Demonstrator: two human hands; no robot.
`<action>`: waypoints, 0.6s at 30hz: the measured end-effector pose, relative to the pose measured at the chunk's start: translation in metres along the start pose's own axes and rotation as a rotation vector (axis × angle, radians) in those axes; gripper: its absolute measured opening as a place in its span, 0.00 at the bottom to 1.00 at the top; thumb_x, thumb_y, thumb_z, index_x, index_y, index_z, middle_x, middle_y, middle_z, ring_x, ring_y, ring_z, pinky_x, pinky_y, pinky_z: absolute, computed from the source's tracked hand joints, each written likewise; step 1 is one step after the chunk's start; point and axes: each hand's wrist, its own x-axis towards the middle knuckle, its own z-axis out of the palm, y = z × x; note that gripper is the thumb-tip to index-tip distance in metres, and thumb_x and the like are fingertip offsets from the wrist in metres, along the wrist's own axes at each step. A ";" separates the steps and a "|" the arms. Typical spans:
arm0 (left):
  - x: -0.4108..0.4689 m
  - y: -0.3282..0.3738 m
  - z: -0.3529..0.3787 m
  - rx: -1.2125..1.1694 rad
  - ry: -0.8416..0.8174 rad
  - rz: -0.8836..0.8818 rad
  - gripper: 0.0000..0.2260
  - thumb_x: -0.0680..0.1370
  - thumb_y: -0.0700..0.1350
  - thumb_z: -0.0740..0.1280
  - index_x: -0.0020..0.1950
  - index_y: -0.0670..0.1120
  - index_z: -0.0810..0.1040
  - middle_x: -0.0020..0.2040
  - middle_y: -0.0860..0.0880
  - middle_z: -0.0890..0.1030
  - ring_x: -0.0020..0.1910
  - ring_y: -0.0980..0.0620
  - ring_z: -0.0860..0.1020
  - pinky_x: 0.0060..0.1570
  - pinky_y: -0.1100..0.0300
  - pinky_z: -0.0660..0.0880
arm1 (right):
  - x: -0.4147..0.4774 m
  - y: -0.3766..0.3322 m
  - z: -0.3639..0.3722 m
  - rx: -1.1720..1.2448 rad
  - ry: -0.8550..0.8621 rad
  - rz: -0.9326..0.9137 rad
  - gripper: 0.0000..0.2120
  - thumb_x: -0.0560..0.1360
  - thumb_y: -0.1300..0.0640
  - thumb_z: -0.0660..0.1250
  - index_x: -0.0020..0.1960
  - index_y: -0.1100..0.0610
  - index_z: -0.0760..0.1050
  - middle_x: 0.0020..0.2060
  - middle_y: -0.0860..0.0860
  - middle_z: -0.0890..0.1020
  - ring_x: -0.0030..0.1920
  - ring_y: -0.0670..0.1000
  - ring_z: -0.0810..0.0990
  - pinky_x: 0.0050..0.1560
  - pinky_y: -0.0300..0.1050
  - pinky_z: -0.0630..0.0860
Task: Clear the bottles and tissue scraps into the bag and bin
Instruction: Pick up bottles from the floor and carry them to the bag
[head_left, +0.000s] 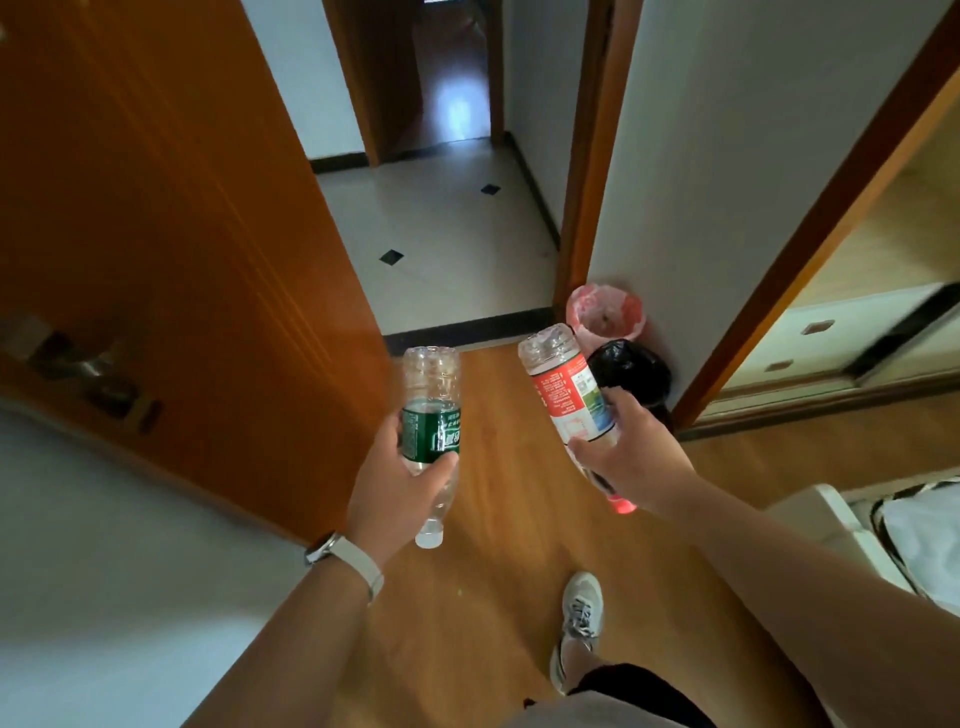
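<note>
Left hand (397, 480) grasps a clear green-labelled plastic bottle (432, 400), right hand (640, 460) a clear red-labelled plastic bottle (563, 387), pink-lined bin (626, 312) and black plastic bag (635, 370) at one o'clock.

One green-label bottle (432, 423): white characters on the band, too blurred to read. One red-label bottle (566, 395): fine white print beside a picture panel, likewise unreadable.

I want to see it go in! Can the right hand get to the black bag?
Probably yes: nothing seems to stand between the right hand and the black bag just beyond it, though it grips a red-label bottle.
</note>
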 end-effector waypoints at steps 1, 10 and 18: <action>0.014 0.008 0.006 0.010 -0.004 -0.004 0.23 0.72 0.52 0.73 0.62 0.62 0.67 0.52 0.64 0.79 0.48 0.65 0.78 0.48 0.57 0.78 | 0.015 0.002 -0.006 0.008 -0.002 0.010 0.35 0.69 0.40 0.73 0.70 0.42 0.59 0.58 0.42 0.76 0.39 0.43 0.79 0.27 0.33 0.74; 0.133 0.104 0.079 0.032 -0.074 0.112 0.21 0.72 0.50 0.74 0.57 0.67 0.67 0.55 0.61 0.79 0.51 0.63 0.79 0.46 0.63 0.76 | 0.127 0.026 -0.098 0.036 0.105 0.075 0.35 0.71 0.41 0.72 0.72 0.44 0.59 0.58 0.42 0.75 0.39 0.44 0.78 0.24 0.32 0.71; 0.205 0.139 0.120 0.083 -0.150 0.168 0.23 0.72 0.51 0.74 0.60 0.64 0.66 0.53 0.63 0.78 0.50 0.62 0.78 0.48 0.61 0.77 | 0.180 0.054 -0.141 0.091 0.225 0.144 0.33 0.70 0.40 0.72 0.69 0.46 0.63 0.57 0.42 0.76 0.50 0.45 0.78 0.45 0.43 0.81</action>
